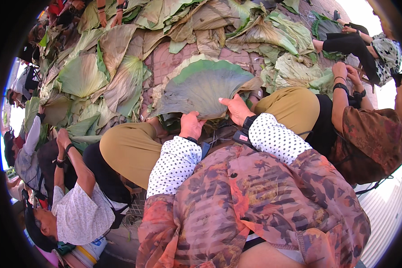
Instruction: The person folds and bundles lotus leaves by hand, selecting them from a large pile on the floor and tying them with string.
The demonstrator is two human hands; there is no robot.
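A large lotus leaf (201, 88), grey-green with a brighter green curved edge, spreads fan-like in front of me above my knees. My left hand (191, 125) grips its near edge, with the thumb on top. On the right, my right hand (237, 109) holds the near right edge, thumb on the leaf and the other fingers mostly hidden beneath. Paler, drier leaf edges show behind and beside the held leaf. Beyond it lies a wide heap of half-dried lotus leaves (120, 73), brown and pale green, overlapping on the ground.
Red paving (164, 62) shows between the leaves. A co-worker in a white patterned top (83, 214) sits close at the left, another in a brown patterned top (375, 140) close at the right. More people sit around the heap. A plastic crate (136, 202) stands by my left thigh.
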